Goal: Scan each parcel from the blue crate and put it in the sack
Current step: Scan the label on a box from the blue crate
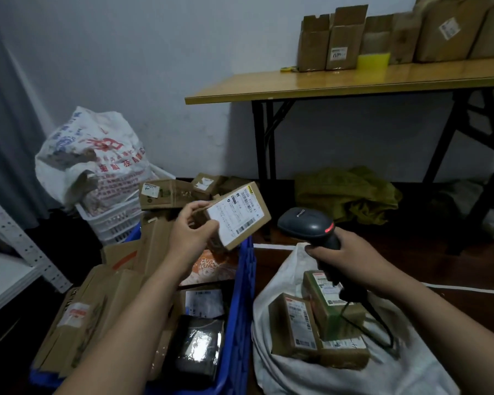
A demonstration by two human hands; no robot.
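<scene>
While one small parcel (237, 218) is held just above the far end of the blue crate (244, 295), label side up, the task stands part-way. Left grip (191, 232): fingers and thumb pinching that parcel's near end. Right grip (342, 258): clenched round the handle of the scanner (308, 223), just right of the crate, red light lit, head towards the parcel. Done, by the look of it: at least three boxes (294, 323) lying in the open sack (354, 374), right of the crate. Left: many cartons and a dark wrapped packet (197, 346) inside the crate, so most of the job probably remains. Not legible: label print. Not shown: whether this scan has registered. Cut off: crate's near edge, sack's base. Hidden: whatever lies under the crate's top layer.
</scene>
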